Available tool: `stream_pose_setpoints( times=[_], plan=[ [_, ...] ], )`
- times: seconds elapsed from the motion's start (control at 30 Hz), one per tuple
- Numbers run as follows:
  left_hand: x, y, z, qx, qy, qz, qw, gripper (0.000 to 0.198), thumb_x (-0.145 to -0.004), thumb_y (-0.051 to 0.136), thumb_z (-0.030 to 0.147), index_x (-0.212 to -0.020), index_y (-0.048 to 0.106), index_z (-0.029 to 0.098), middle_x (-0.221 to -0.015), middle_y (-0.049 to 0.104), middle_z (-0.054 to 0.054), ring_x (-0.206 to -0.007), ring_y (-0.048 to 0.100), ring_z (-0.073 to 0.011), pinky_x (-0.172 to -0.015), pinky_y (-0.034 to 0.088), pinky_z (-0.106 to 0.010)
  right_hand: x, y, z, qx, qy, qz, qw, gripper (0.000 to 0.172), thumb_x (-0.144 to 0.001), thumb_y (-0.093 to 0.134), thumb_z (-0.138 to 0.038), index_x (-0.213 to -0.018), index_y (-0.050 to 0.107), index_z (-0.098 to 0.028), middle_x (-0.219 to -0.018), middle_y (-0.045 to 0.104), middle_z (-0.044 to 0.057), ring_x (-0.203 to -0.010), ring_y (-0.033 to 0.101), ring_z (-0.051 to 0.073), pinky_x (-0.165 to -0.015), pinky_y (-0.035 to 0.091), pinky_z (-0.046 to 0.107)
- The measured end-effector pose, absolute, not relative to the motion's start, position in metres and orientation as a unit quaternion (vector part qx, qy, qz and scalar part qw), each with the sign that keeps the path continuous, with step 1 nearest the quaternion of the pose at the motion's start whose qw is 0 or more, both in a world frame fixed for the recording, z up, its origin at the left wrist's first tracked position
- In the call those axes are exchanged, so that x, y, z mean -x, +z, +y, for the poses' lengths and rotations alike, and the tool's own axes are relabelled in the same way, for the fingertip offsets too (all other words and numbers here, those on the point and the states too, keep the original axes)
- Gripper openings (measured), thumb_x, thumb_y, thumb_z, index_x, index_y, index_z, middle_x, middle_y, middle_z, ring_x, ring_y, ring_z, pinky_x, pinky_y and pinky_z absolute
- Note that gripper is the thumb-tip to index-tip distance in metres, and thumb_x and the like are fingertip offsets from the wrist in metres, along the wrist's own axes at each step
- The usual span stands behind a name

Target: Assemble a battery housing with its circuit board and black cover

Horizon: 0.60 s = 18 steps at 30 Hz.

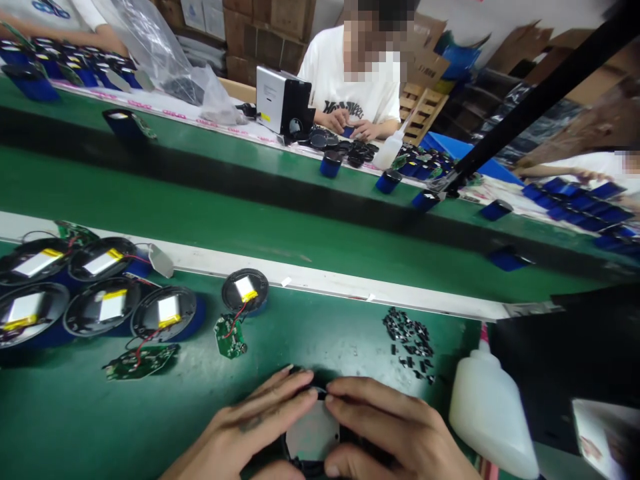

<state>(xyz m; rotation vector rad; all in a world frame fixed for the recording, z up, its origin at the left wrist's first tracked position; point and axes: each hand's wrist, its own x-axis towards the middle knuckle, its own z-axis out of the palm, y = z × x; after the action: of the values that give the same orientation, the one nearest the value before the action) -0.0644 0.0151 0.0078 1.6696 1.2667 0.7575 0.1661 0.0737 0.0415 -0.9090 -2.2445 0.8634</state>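
Note:
At the bottom middle, a round black housing with a flat grey plate (pixel 314 430) in it sits between my hands. My left hand (pixel 250 427) grips its left side, fingertips meeting at the far rim. On the opposite side my right hand (pixel 387 427) holds it, fingers over the far edge and thumb at the near edge. My palms and fingers hide much of the housing. Beyond them stands a blue-sided black cup (pixel 231 293) with a silver battery pack (pixel 246 289), wired in red to a green circuit board (pixel 231 335).
Several similar cups (pixel 167 313) with batteries crowd the left. Small black parts (pixel 409 340) lie right of centre, near a white squeeze bottle (pixel 493 407). A green conveyor belt (pixel 280 220) carrying blue units crosses behind a white rail (pixel 320 283). Co-workers sit across, one handling a blue part.

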Motion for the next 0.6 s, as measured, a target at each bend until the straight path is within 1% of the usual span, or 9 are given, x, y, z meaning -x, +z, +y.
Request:
stream_pose_setpoints(
  times=[0.1,0.2,0.27,0.33,0.43,0.5,0.57,0.6],
  plan=[
    [0.065,0.002,0.014,-0.677,0.285,0.52,0.435,0.079,-0.079,0.081,0.025,-0.137,0.041,0.06,-0.146,0.05,0.015,-0.136,0.05,-0.0196,-0.112,0.04,-0.033,-0.164,0.05,0.077,0.332,0.295,-0.849,0.285,0.032,-0.092,0.064,-0.046,-0.1,0.079,-0.019,-0.104,0.079,0.006,-0.092,0.077,0.013,-0.087,0.056,0.011],
    [0.065,-0.002,0.012,-0.683,0.281,0.523,0.425,0.075,-0.081,0.08,0.029,-0.138,0.042,0.058,-0.148,0.049,0.013,-0.136,0.051,-0.0206,-0.112,0.041,-0.034,-0.163,0.059,0.081,0.313,0.267,-0.872,0.266,0.029,-0.088,0.072,-0.04,-0.101,0.079,-0.016,-0.102,0.08,0.008,-0.091,0.077,0.016,-0.089,0.057,0.015],
    [0.064,-0.003,0.011,-0.686,0.282,0.522,0.42,0.07,-0.082,0.079,0.034,-0.138,0.044,0.056,-0.148,0.049,0.012,-0.136,0.051,-0.0216,-0.112,0.041,-0.034,-0.162,0.062,0.082,0.314,0.26,-0.872,0.27,0.028,-0.09,0.069,-0.041,-0.1,0.08,-0.017,-0.103,0.08,0.008,-0.09,0.078,0.017,-0.088,0.059,0.017],
    [0.064,-0.004,0.009,-0.687,0.284,0.522,0.417,0.067,-0.084,0.078,0.036,-0.139,0.044,0.055,-0.149,0.049,0.012,-0.136,0.05,-0.0218,-0.112,0.041,-0.035,-0.162,0.06,0.081,0.319,0.265,-0.868,0.274,0.031,-0.093,0.063,-0.046,-0.095,0.08,-0.021,-0.1,0.08,0.006,-0.087,0.078,0.018,-0.082,0.062,0.019],
    [0.065,-0.003,0.007,-0.69,0.283,0.518,0.419,0.069,-0.084,0.078,0.034,-0.14,0.043,0.055,-0.149,0.049,0.012,-0.137,0.05,-0.0205,-0.113,0.04,-0.035,-0.163,0.049,0.076,0.336,0.279,-0.863,0.255,0.03,-0.094,0.062,-0.046,-0.098,0.079,-0.022,-0.101,0.08,0.005,-0.085,0.078,0.018,-0.078,0.064,0.023],
    [0.066,0.0,0.007,-0.687,0.289,0.518,0.42,0.069,-0.083,0.078,0.032,-0.139,0.045,0.055,-0.148,0.05,0.012,-0.136,0.051,-0.0211,-0.113,0.04,-0.035,-0.164,0.041,0.072,0.364,0.306,-0.849,0.231,0.021,-0.09,0.069,-0.041,-0.096,0.079,-0.024,-0.105,0.08,0.004,-0.089,0.078,0.02,-0.078,0.064,0.025],
    [0.064,0.004,0.008,-0.677,0.31,0.518,0.42,0.067,-0.08,0.079,0.03,-0.136,0.05,0.053,-0.145,0.054,0.01,-0.133,0.054,-0.0236,-0.112,0.043,-0.037,-0.166,0.038,0.07,0.398,0.344,-0.823,0.214,0.011,-0.082,0.078,-0.033,-0.09,0.079,-0.026,-0.106,0.079,0.003,-0.095,0.077,0.021,-0.074,0.064,0.023],
    [0.063,0.006,0.01,-0.67,0.324,0.519,0.42,0.064,-0.079,0.079,0.03,-0.134,0.054,0.051,-0.143,0.057,0.009,-0.131,0.057,-0.025,-0.111,0.045,-0.038,-0.166,0.039,0.071,0.408,0.367,-0.814,0.194,0.013,-0.078,0.08,-0.027,-0.091,0.079,-0.026,-0.109,0.079,0.003,-0.099,0.076,0.022,-0.073,0.064,0.021]
  ],
)
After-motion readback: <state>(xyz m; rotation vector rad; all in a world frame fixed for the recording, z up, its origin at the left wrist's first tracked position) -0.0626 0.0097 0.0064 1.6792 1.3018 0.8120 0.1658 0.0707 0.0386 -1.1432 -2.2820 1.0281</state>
